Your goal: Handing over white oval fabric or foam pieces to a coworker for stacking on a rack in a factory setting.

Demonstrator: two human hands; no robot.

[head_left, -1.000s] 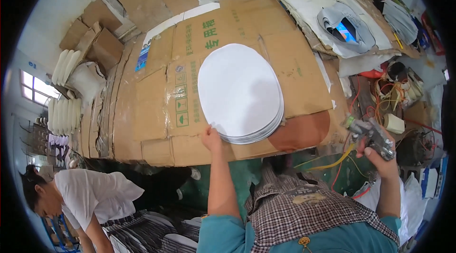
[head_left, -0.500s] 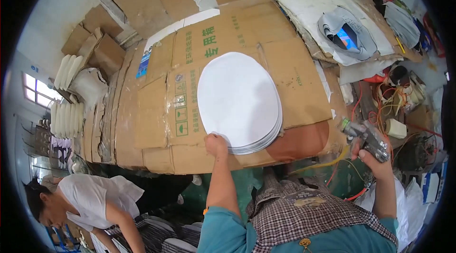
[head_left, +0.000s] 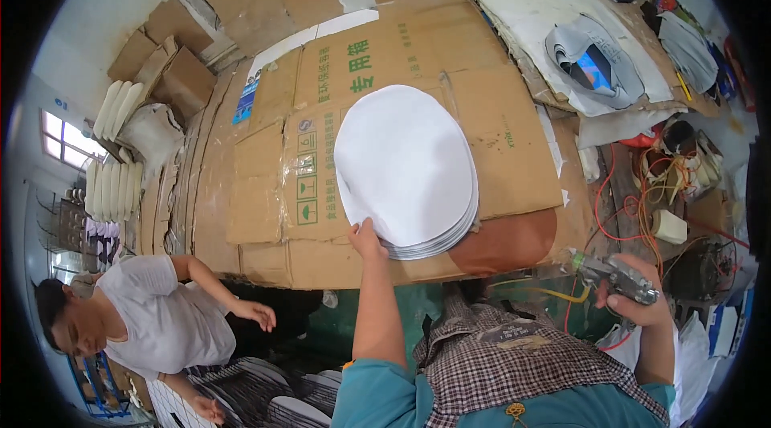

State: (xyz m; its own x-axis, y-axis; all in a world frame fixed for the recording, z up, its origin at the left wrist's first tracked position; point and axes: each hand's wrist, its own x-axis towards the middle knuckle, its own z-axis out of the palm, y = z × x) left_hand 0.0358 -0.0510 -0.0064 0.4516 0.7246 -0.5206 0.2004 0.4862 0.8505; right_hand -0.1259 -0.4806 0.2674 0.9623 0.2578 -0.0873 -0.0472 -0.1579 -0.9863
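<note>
A stack of white oval sheets [head_left: 405,163] lies on the cardboard-covered table in front of me. My left hand [head_left: 368,242] is closed on the near left edge of the top sheet, thumb uppermost, and the sheet bends slightly there. Off the table's right front corner, my right hand [head_left: 647,304] grips a spray gun [head_left: 617,277] with its nozzle pointing left. A yellow hose [head_left: 554,295] runs beside the gun. The fingers under the gun are partly hidden.
Brown cardboard [head_left: 265,267] covers the table, with a reddish-brown patch [head_left: 514,243] near the stack. Tangled hoses [head_left: 642,195] hang at the right. A rolled grey cloth [head_left: 590,67] holds a lit screen. At the lower left, a co-worker in a white shirt [head_left: 152,315] bends over dark striped material.
The top sheet's near left edge now bends under my left hand. The spray gun has shifted slightly lower. The co-worker has raised an arm toward the table.
</note>
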